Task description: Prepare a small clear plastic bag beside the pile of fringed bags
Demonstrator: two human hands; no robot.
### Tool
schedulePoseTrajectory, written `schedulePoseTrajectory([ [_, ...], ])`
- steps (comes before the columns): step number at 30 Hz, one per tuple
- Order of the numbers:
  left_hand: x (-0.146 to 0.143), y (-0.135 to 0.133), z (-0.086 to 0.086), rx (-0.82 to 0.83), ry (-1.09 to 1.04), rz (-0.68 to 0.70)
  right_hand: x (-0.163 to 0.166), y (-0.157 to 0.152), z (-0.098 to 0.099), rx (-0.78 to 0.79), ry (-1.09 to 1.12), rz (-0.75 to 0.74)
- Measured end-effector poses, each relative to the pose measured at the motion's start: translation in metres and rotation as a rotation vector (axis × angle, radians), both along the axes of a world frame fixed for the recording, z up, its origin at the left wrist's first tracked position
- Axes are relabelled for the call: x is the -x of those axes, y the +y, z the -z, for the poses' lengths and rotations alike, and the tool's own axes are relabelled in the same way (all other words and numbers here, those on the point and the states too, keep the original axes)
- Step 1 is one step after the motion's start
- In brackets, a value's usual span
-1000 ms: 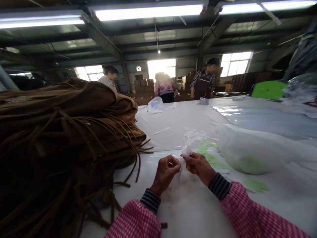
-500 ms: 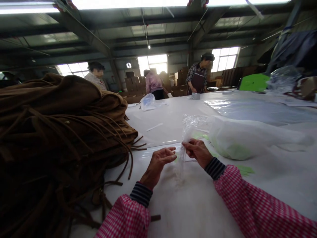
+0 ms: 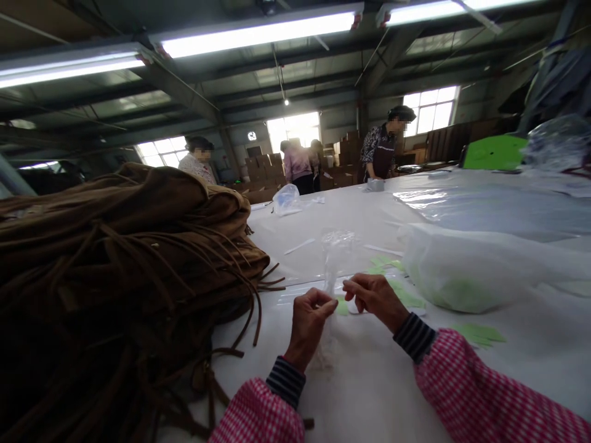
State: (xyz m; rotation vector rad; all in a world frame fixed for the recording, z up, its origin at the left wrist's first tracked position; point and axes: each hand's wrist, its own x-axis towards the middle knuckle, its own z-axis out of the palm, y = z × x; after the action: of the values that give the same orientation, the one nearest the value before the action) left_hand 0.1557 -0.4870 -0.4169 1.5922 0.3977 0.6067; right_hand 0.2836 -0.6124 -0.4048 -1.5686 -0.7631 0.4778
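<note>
While our checked sleeves reach in from the near edge, we see our left hand (image 3: 308, 320) with its fingers (image 3: 325, 306) pressed together, pinching the lower end of a small clear plastic bag (image 3: 335, 255) that stands up crumpled just above them. Our right hand (image 3: 376, 298) sits just beside it, its fingers (image 3: 351, 287) drawn close at the bag's lower edge; we cannot tell whether they grip the film or only touch it. Both hands hover low over the white tabletop (image 3: 360, 381).

To the left of the fingers lies a big heap of brown suede pieces (image 3: 115, 264), its long fringe strands trailing onto the tabletop near our left wrist. Just behind and to the right of the fingers, pale green paper tags (image 3: 406, 298) lie flat, and one more green tag (image 3: 478, 334) rests farther right. Beyond those sits a large cloudy plastic sack (image 3: 462, 264) with green showing through its underside.

Farther off, a sheet of clear film (image 3: 498, 206) spreads across the tabletop, a small bunched bag (image 3: 286, 199) lies near the far edge, and a bright green board (image 3: 494, 152) stands at the far right. Three people (image 3: 383, 147) work at the far side under the ceiling lights.
</note>
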Motion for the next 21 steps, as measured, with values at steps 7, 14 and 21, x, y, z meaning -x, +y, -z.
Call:
schedulePoseTrajectory([
  [7,-0.001,-0.012,-0.002,-0.360,-0.041,-0.018,0.009,-0.001,-0.005,-0.072,0.158,-0.067],
  [14,0.000,-0.003,-0.007,-0.075,-0.010,0.048,0.004,-0.005,-0.007,-0.143,0.310,-0.076],
  [21,0.001,0.021,-0.005,0.221,-0.084,-0.028,0.010,-0.007,-0.008,-0.146,0.427,-0.237],
])
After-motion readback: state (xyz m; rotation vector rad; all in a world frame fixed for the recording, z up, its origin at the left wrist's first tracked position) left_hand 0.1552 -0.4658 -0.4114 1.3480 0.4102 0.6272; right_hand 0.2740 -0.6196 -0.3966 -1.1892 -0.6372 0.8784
